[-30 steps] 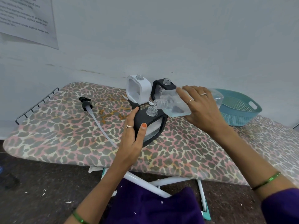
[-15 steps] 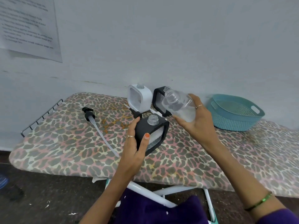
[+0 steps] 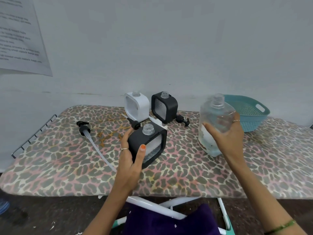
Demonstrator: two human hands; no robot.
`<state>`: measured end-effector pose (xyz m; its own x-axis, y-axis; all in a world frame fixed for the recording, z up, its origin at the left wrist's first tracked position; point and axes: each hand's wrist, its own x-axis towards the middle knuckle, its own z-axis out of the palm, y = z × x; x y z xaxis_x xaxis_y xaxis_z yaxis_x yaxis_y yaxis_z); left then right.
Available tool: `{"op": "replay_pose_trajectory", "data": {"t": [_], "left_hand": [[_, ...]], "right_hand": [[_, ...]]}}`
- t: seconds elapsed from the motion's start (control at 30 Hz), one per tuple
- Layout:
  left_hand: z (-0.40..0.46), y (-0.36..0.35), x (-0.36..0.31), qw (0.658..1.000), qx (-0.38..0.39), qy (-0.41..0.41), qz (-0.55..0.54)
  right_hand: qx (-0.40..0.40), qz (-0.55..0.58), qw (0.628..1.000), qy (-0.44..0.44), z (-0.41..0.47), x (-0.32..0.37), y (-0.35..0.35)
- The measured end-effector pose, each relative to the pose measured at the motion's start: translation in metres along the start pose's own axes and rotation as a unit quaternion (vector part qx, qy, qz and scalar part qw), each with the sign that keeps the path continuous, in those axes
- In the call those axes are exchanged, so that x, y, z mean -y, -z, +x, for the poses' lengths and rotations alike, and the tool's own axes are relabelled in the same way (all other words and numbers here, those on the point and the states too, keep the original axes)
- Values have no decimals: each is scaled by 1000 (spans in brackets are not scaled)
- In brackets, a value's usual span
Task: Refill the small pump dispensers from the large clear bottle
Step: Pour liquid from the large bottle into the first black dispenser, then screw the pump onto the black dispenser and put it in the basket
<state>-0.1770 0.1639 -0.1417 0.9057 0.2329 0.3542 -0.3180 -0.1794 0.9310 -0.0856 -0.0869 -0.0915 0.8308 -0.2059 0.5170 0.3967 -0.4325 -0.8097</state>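
Three small dispensers stand uncapped on the leopard-print ironing board [image 3: 186,175]: a white dispenser [image 3: 138,106] and a black dispenser [image 3: 165,106] at the back by the wall, and a nearer black dispenser [image 3: 149,143], tilted, with clear liquid low in its window. The left hand [image 3: 131,160] grips that nearer one, thumb across its front. The right hand [image 3: 225,134] is curled round the large clear bottle [image 3: 214,124], which stands upright on the board, mouth open, near the teal basket [image 3: 250,116]. A long-tubed pump [image 3: 88,134] lies to the left; two black pump heads lie near the back pair.

A second ago the bottle was tipped, its mouth at the nearer dispenser's neck; half a second ago it was lifted away.
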Motion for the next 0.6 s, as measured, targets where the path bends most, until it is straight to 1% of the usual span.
{"op": "replay_pose_trajectory", "data": {"t": [0.13,0.27,0.4,0.6], "left_hand": [[-1,0,-2,1000,-3,7,-6],[-1,-2,-4,1000,-17,13,19],[0,-2,0,997,-34,24,59],[0,-2,1,997,-45,36,55]], "right_hand": [[-31,13,999,-16,-4,-8,5],[-53,36,997,-42,-6,-18,9],[-44,30,997,-49,-5,-21,9],[-23,21,998,-61,-8,-18,11]]}}
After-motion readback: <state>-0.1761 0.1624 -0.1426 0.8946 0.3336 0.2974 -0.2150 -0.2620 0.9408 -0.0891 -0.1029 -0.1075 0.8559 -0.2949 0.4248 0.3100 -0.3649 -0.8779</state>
